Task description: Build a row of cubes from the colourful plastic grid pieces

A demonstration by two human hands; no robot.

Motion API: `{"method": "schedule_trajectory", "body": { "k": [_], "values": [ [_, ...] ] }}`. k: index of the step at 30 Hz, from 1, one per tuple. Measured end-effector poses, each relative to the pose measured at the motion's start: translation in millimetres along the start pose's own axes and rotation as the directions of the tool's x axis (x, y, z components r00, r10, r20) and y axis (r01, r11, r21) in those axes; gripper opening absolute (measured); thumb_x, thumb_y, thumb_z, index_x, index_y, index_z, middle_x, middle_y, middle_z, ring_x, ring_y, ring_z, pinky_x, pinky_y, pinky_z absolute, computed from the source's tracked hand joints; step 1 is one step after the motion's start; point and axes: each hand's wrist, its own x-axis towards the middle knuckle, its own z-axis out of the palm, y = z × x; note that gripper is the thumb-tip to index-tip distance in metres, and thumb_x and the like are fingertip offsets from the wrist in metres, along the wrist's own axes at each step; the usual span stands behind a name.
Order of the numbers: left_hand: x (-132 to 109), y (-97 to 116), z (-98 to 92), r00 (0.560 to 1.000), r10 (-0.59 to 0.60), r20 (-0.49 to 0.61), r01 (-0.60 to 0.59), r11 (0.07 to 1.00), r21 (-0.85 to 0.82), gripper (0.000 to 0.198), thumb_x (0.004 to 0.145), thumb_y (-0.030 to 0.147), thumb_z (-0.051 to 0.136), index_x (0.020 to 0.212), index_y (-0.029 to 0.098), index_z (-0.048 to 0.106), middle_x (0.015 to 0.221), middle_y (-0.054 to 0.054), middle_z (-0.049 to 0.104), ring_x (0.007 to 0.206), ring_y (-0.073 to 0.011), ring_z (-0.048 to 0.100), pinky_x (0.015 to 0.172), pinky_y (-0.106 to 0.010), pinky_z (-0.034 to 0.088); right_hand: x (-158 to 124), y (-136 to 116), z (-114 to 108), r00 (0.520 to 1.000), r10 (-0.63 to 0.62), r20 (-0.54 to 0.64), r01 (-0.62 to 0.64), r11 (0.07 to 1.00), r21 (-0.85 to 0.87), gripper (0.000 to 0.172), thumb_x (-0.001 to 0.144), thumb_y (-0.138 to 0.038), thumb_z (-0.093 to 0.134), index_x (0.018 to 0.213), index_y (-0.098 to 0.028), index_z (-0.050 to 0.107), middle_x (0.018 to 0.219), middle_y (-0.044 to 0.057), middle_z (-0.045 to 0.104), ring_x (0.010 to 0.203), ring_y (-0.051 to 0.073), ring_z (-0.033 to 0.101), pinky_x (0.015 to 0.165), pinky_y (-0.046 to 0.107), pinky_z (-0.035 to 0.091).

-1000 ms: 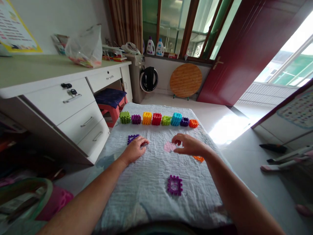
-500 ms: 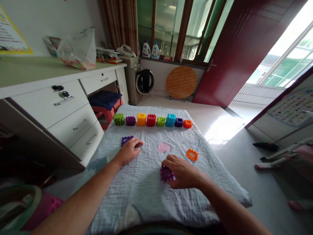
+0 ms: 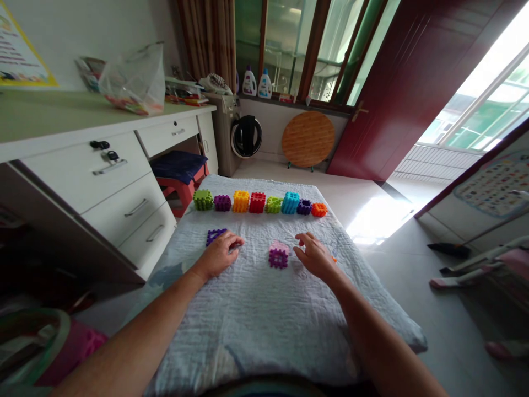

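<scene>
On the cloth-covered table, my left hand (image 3: 221,253) rests with loosely bent fingers, thumb apart, nothing held. It partly covers a dark purple interlocking tile (image 3: 215,236). Over the middle right hovers my right hand (image 3: 314,256), empty, its fingers apart. A purple square tile (image 3: 278,258) lies flat just left of my right fingertips, not touched by them. Only a bit of the orange tile (image 3: 334,259) shows from behind my right hand. Farther back stands a row of interlocking blocks, among them a yellow block (image 3: 241,202), a red block (image 3: 257,203) and a light blue block (image 3: 290,203).
A pale cloth (image 3: 248,325) covers the table. A white desk with drawers (image 3: 119,182) stands on the left, with a red stool (image 3: 182,171) beside it. Behind are a washing machine (image 3: 226,132) and a round wooden board (image 3: 308,139). A red door (image 3: 372,82) is at the right.
My right hand has let go of the purple tile, which now lies farther forward over the pink patch. That hand moved forward and right, over the orange tile. My left hand stayed put.
</scene>
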Motion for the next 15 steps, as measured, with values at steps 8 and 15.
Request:
{"method": "schedule_trajectory", "body": {
  "k": [8,15],
  "values": [
    [-1.4,8.8,-0.4,1.000,0.012,-0.013,-0.011,0.998,0.060,0.024,0.076,0.014,0.049,0.096,0.017,0.062,0.098,-0.006,0.059,0.092,-0.0194,0.058,0.088,-0.034,0.048,-1.9,-12.6,13.4,0.975,-0.207,0.084,0.206,0.978,0.013,0.045,0.067,-0.034,0.073,0.107,-0.019,0.060,0.101,0.007,0.054,0.095,0.022,0.051,0.084,0.035,0.042],
    [0.3,60.9,14.5,0.973,0.215,0.087,-0.226,0.962,0.151,0.055,0.075,0.031,0.066,0.125,0.017,0.050,0.131,-0.012,0.051,0.122,-0.0263,0.044,0.107,-0.041,0.033,0.7,-18.8,37.2,0.946,-0.321,-0.035,0.323,0.940,0.108,0.054,0.069,-0.029,0.069,0.119,-0.017,0.053,0.102,0.008,0.058,0.096,0.022,0.052,0.088,0.036,0.041]
  ]
}}
